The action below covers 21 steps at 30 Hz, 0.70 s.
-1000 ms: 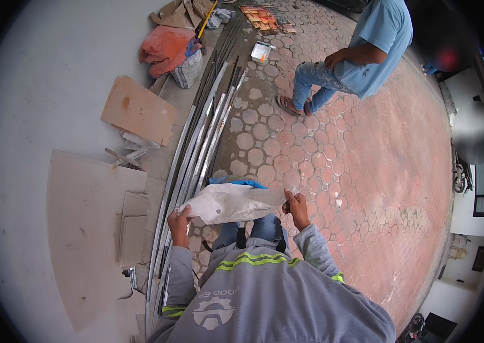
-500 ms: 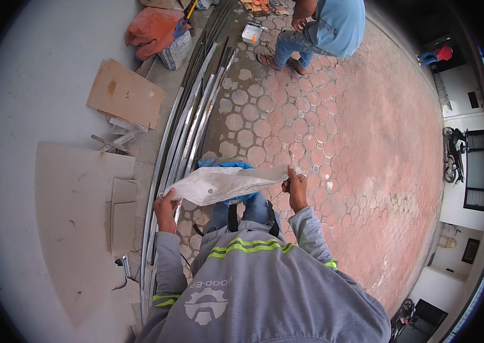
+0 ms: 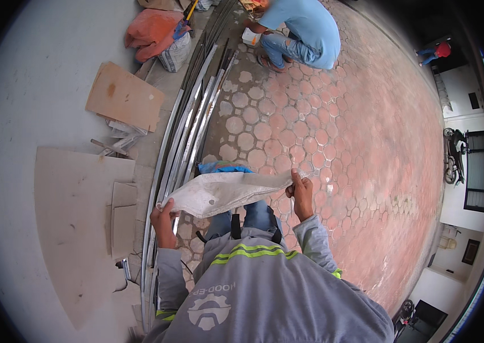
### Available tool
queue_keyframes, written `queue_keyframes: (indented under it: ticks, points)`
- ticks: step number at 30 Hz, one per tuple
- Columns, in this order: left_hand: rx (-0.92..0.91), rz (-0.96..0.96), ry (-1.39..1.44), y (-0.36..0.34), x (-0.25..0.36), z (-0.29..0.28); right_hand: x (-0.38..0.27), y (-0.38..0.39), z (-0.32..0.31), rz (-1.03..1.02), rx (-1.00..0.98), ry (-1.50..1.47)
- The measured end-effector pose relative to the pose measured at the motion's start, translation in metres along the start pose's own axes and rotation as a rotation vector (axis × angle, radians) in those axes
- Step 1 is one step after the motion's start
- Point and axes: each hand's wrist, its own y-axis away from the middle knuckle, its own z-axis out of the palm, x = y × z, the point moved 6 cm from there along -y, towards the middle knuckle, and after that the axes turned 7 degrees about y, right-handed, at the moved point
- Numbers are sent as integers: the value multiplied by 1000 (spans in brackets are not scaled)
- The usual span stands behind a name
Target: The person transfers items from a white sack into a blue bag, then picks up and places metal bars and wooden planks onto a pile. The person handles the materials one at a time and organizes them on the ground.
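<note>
So the step here looks like holding a whitish sack [image 3: 213, 193] stretched out in front of the legs [image 3: 258, 216], left hand [image 3: 163, 223] pinching one end, right hand [image 3: 302, 194] gripping the other; shifting it would probably call for both hands moving together. Long axis runs left to right, right end angled slightly farther forward (can't tell which way its mouth faces)

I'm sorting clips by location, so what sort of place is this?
Likely an outdoor yard or driveway holding building materials: long metal strips and tan boards sit by a pale wall, beside patterned paving.
</note>
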Motion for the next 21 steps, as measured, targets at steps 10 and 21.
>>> queue_keyframes:
  ticks: [10,21]
  points:
    - [-80,-91,-101,-21,-33,11,32,-26,-35,119,-46,200]
    - [-119,17,-119,-18,-15,22,28,-17,-25,44,-70,67]
